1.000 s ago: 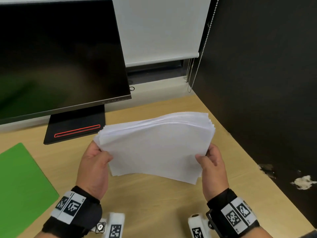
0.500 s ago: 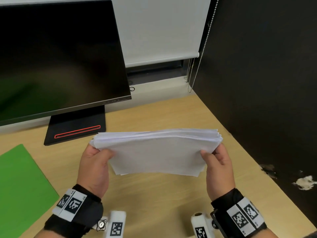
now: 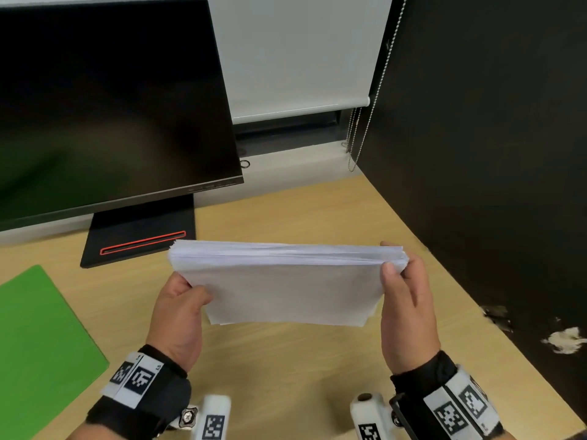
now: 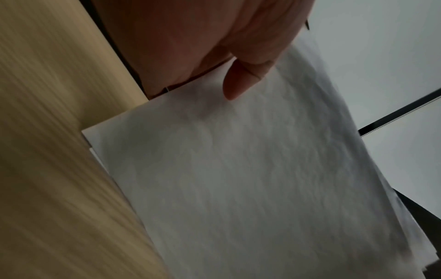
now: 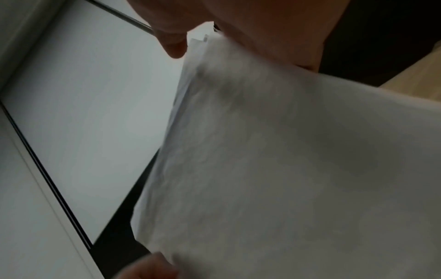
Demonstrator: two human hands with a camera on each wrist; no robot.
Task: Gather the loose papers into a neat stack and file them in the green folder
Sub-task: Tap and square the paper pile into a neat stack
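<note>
Head view: green folder (image 3: 41,341) lies flat at the desk's (image 3: 286,369) left. Left hand (image 3: 178,315) and right hand (image 3: 408,309) each pinch an end of the paper stack (image 3: 286,281), held above the wooden desk before a dark monitor (image 3: 111,100).

- A light wooden desk (image 3: 286,376) is seen in the foreground.
- A dark monitor (image 3: 104,100) is set far left.
- A white roller blind (image 3: 298,52) is lowered behind it.
- A black partition (image 3: 492,138) is placed at right.

Even indoor light; dim, blurred wrist views.
</note>
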